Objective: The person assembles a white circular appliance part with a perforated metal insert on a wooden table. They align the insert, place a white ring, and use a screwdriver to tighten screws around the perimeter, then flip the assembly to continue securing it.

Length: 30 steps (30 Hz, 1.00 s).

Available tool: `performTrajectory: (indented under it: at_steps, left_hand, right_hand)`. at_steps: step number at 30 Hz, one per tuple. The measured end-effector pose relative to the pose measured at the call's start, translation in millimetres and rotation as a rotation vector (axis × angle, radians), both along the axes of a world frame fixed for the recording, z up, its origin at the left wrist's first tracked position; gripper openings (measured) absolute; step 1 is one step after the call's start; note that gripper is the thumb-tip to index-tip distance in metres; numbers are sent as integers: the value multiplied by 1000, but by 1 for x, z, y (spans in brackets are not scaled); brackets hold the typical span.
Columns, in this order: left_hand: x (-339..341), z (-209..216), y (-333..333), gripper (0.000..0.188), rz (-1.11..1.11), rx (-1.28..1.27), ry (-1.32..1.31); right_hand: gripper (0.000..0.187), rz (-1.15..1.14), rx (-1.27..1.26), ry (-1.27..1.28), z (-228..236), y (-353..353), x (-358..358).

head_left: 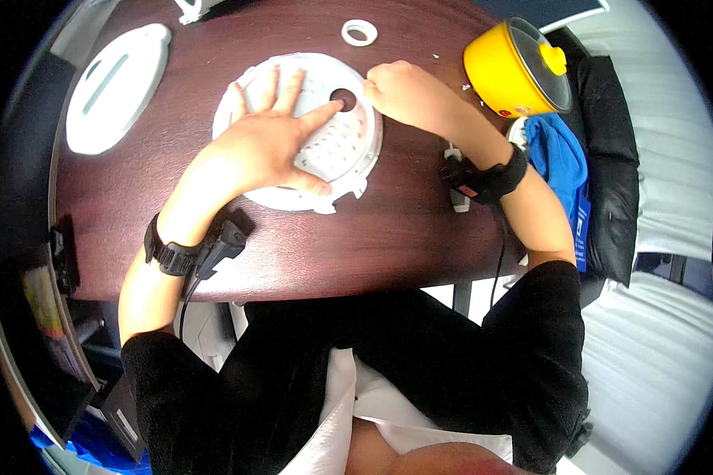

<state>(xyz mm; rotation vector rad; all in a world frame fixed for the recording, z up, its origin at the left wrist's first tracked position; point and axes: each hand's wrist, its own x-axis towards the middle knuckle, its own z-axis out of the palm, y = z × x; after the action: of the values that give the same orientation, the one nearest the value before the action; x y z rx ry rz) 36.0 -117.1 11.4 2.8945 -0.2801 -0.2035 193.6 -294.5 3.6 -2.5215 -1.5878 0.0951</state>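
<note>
A round white plastic part (333,170) lies on the dark red-brown table, with rows of small holes and one larger round hole near its upper right. My left hand (265,138) rests flat on it, fingers spread wide, the index fingertip beside the larger hole. At the right rim of the part, my right hand (400,91) is closed in a fist. Nothing sticks out of that fist, and its curled fingertips are turned out of sight. Tabs show along the lower rim of the part.
A white ring (360,32) lies beyond the part. At the left is an oval white panel (119,87) with a long slot. A yellow electric pot (505,71) with a lid stands at the far right, near blue cloth (558,150). Small white scraps are scattered beside the pot.
</note>
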Motion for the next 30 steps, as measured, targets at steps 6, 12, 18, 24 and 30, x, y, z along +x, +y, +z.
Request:
performTrajectory:
  at_steps: [6, 12, 18, 24, 30]
  left_hand:
    - [1, 7, -3, 112, -20, 47, 14]
    - [3, 9, -5, 110, -27, 45, 30]
    - [-1, 4, -4, 107, -13, 35, 23]
    - [3, 7, -6, 104, -29, 59, 60]
    - [3, 8, -4, 106, -36, 56, 64]
  right_hand:
    - [26, -186, -50, -8, 14, 5, -19]
    - [20, 38, -10, -203, 5, -6, -7]
    - [16, -97, -123, -234, 8, 8, -31]
    - [20, -247, -184, -139, 10, 14, -30]
    - [26, -187, 191, -374, 30, -45, -15]
